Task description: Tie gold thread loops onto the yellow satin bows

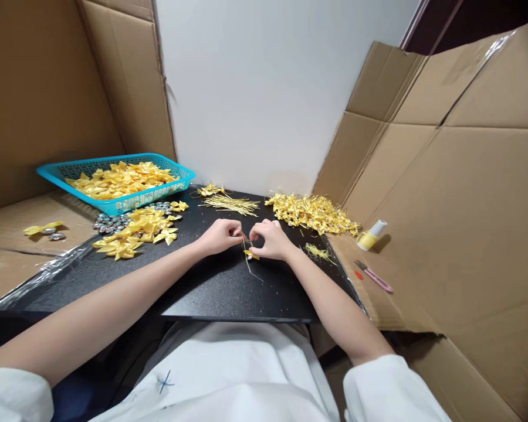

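Note:
Over the middle of the black table point(229, 293), my left hand point(222, 236) is closed, thumb and forefinger pinching a thin gold cord point(248, 267). Facing it, my right hand point(270, 239) has its fingers curled together on the same cord, close above a small yellow ribbon bow point(251, 255). One loose cord end trails toward the front of the table. The bow is partly hidden by my right fingers, and whether they also touch it I cannot tell.
A blue basket point(114, 205) of yellow bows stands at left, with loose bows point(145, 225) and silver buttons point(110, 223) before it. Behind my hands lie gold cords point(231, 204); finished-looking corded bows point(312, 214) pile right. Pink-handled snips point(374, 275) and a thread spool point(372, 235) are on cardboard.

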{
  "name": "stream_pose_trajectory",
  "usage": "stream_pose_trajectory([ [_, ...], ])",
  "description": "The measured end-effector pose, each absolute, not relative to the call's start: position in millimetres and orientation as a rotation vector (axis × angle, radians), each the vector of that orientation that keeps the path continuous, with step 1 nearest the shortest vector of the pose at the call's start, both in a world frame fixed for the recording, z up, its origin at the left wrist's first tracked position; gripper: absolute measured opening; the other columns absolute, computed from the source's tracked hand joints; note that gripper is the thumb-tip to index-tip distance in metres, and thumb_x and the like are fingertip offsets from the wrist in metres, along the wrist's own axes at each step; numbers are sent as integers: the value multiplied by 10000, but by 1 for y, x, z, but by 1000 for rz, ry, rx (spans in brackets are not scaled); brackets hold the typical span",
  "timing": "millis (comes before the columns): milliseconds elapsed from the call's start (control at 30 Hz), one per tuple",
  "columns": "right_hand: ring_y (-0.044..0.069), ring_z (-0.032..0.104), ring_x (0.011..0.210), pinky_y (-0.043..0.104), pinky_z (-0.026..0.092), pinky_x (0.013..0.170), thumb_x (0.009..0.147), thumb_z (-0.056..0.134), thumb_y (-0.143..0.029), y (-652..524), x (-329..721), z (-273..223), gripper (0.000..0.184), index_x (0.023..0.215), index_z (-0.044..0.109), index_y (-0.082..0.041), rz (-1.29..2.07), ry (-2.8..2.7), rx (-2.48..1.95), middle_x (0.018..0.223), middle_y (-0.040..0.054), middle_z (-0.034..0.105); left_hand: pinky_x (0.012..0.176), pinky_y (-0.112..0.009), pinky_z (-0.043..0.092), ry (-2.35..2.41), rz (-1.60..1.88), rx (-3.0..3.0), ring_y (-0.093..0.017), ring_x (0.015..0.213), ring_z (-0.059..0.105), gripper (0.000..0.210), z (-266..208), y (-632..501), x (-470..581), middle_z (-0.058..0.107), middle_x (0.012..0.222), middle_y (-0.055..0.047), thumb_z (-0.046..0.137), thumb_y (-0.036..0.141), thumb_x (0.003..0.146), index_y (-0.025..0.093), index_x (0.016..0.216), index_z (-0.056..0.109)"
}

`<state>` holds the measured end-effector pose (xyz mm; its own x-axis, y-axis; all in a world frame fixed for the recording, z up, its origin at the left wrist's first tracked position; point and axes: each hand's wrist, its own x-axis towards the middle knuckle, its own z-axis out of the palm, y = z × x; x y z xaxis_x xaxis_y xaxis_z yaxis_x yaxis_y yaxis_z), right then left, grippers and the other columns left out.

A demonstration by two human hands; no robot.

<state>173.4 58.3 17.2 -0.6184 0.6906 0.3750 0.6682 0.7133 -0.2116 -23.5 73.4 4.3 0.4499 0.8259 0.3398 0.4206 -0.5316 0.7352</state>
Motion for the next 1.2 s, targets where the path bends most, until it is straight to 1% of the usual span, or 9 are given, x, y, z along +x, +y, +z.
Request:
stream_pose_trajectory([
  [233, 182, 497, 853, 319, 244, 769, 703, 706, -306, 57, 168, 15, 176, 811, 614, -201, 77, -2442, -1150, 808, 0, 636, 576, -222, 394, 1044, 967, 2154, -220, 774, 679, 269, 7, 72, -23, 561, 528, 34, 559, 252, 659, 218, 555, 313],
  [367, 177, 497, 845, 325, 242, 773, 732, 683, -297, 58, 166, 12, 127, 775, 621, -194, 85, -2426, -1160, 811, 6, 646, 556, -215, 363, 1043, 959, 2163, -213, 771, 678, 272, 10, 68, -22, 567, 542, 32, 541, 255, 670, 217, 559, 295],
  [500, 172, 497, 839, 330, 239, 781, 742, 655, -248, 57, 165, 12, 70, 727, 620, -189, 84, -2426, -1130, 809, 4, 655, 571, -215, 364, 1048, 967, 2155, -194, 734, 660, 275, 11, 68, -22, 563, 545, 38, 534, 261, 667, 214, 563, 284],
  [600, 168, 495, 829, 329, 235, 779, 736, 645, -226, 56, 165, 12, 56, 710, 617, -186, 74, -2433, -1115, 795, 0, 655, 553, -210, 337, 1098, 978, 2175, -164, 675, 615, 273, 10, 70, -23, 563, 545, 39, 535, 261, 654, 211, 562, 282],
  [733, 170, 494, 830, 330, 233, 774, 729, 636, -225, 57, 166, 11, 53, 701, 613, -186, 58, -2450, -1102, 794, 1, 656, 533, -210, 298, 1145, 993, 2181, -121, 589, 514, 260, 10, 70, -24, 567, 545, 42, 534, 253, 633, 205, 562, 288],
  [867, 170, 493, 828, 334, 232, 777, 720, 635, -231, 58, 167, 10, 59, 692, 609, -187, 49, -2460, -1088, 787, -3, 655, 532, -214, 292, 1169, 1000, 2177, -108, 561, 462, 249, 12, 69, -23, 568, 541, 42, 532, 256, 624, 201, 556, 299],
  [1067, 178, 493, 836, 345, 233, 797, 685, 653, -231, 55, 168, 13, 58, 695, 617, -186, 50, -2474, -1068, 793, -1, 662, 539, -214, 304, 1159, 994, 2181, -110, 563, 464, 249, 13, 69, -23, 568, 535, 42, 530, 266, 618, 203, 553, 298],
  [1167, 177, 502, 848, 349, 237, 810, 723, 613, -208, 54, 167, 16, 36, 706, 629, -182, 86, -2444, -1105, 804, -2, 669, 539, -212, 307, 1135, 985, 2189, -114, 577, 485, 239, 12, 69, -23, 573, 542, 40, 525, 257, 620, 202, 552, 304],
  [1200, 176, 504, 854, 350, 240, 814, 744, 592, -198, 54, 167, 17, 58, 708, 635, -182, 104, -2431, -1115, 811, -1, 673, 538, -210, 306, 1129, 979, 2191, -114, 580, 487, 235, 12, 69, -23, 576, 549, 40, 524, 253, 622, 201, 553, 306],
])
